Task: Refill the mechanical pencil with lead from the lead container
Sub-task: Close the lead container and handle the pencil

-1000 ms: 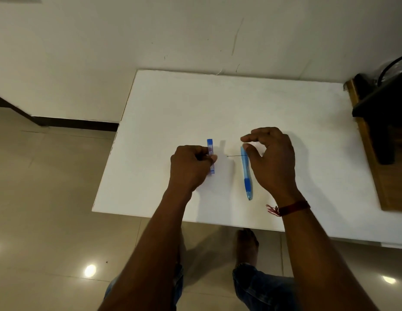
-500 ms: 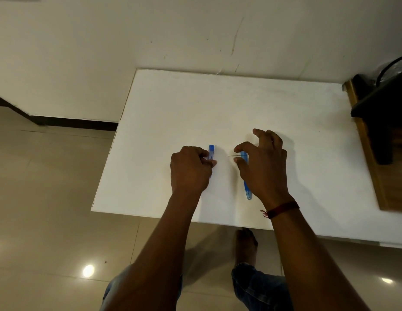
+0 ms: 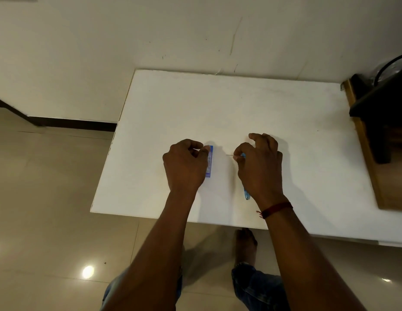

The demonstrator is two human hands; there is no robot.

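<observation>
While my left hand (image 3: 184, 167) presses the blue lead container (image 3: 209, 161) flat on the white tabletop (image 3: 218, 108) at frame centre to steady it, my right hand (image 3: 259, 169) pinches a thin lead (image 3: 229, 155) just above the mechanical pencil (image 3: 245, 194) lying beneath it, ready for loading.

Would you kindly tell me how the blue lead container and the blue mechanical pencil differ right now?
The flat rectangular blue lead container lies beside the left hand, mostly visible; the slim blue mechanical pencil is largely hidden under the right hand. The container looks broader; the pencil tapers. Both rest lengthwise on the white table.
</observation>
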